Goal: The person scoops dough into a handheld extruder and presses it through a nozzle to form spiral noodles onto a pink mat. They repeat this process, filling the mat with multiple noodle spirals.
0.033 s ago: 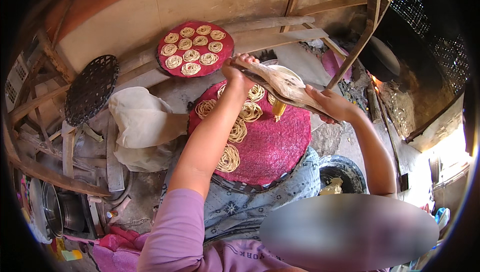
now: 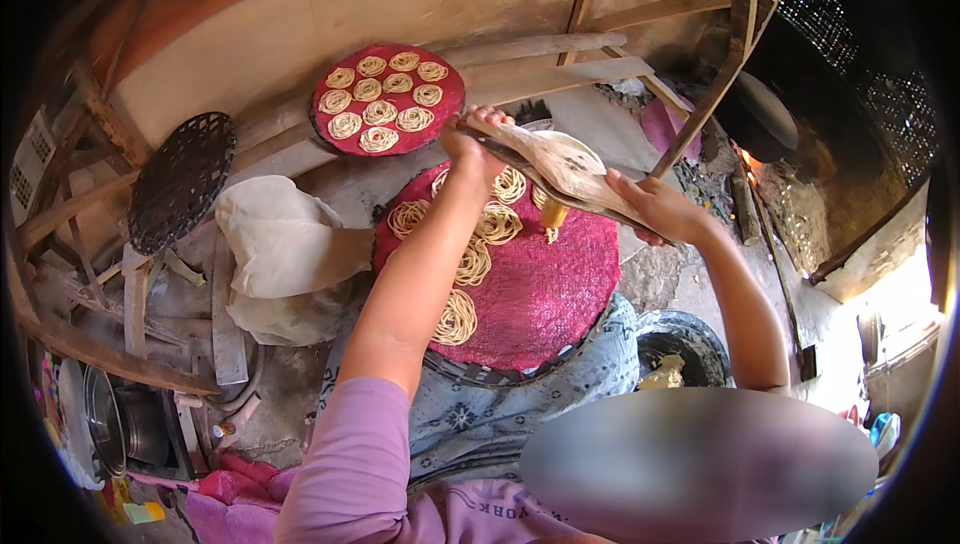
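Both my hands are closed round a wooden hand press [image 2: 565, 166] above a round tray covered in pink-red cloth [image 2: 540, 294]. My left hand [image 2: 480, 140] grips its far left end, and my right hand [image 2: 652, 206] wraps the near right end. Beneath the press's middle, a yellow tube [image 2: 554, 214] points down, with a short bunch of pale dough strands [image 2: 551, 235] at its mouth. Several coiled noodle nests [image 2: 497, 224] lie along the tray's left and far side. Part of the far nests is hidden behind the press and my left arm.
A second red-covered tray [image 2: 448, 124] with rows of nests stands farther back. A dark woven tray [image 2: 185, 182] leans at the left, near a pale cloth-like sheet [image 2: 280, 239]. Close on the right are a dark bucket with dough [image 2: 700, 339] and, farther off, a fire [image 2: 752, 160].
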{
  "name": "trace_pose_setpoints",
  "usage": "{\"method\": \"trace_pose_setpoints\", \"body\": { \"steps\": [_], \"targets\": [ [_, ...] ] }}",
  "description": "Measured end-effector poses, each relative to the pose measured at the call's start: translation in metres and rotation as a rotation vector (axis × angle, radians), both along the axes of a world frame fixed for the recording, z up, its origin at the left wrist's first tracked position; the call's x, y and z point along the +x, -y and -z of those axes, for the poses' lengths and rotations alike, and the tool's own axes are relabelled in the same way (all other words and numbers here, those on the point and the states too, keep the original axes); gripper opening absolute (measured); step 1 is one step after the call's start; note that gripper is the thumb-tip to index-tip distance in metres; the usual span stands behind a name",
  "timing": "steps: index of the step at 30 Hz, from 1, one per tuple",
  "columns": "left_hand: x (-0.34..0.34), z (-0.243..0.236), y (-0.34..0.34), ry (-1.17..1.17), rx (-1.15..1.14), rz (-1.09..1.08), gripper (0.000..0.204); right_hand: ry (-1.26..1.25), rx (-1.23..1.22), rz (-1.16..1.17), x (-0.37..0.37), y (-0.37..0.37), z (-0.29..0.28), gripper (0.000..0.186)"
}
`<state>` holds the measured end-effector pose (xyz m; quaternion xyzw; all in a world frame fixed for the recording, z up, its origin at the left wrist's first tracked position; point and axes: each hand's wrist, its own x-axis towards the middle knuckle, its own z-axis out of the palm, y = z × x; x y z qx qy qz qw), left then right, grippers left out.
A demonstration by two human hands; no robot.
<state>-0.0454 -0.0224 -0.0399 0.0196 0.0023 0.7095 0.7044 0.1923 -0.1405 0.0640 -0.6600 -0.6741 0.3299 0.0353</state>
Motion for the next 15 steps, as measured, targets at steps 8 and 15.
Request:
{"method": "trace_pose_setpoints", "body": {
  "steps": [8, 15],
  "targets": [
    [-0.003, -0.014, 0.015, -0.051, -0.055, -0.004, 0.023, -0.169, -0.04, 0.028, 0.011, 0.016, 0.005, 0.079],
    [0.009, -0.008, 0.0, 0.021, -0.019, 0.003, 0.023, -0.033, 0.1, -0.002, 0.016, 0.005, 0.005, 0.08]
  ]
}}
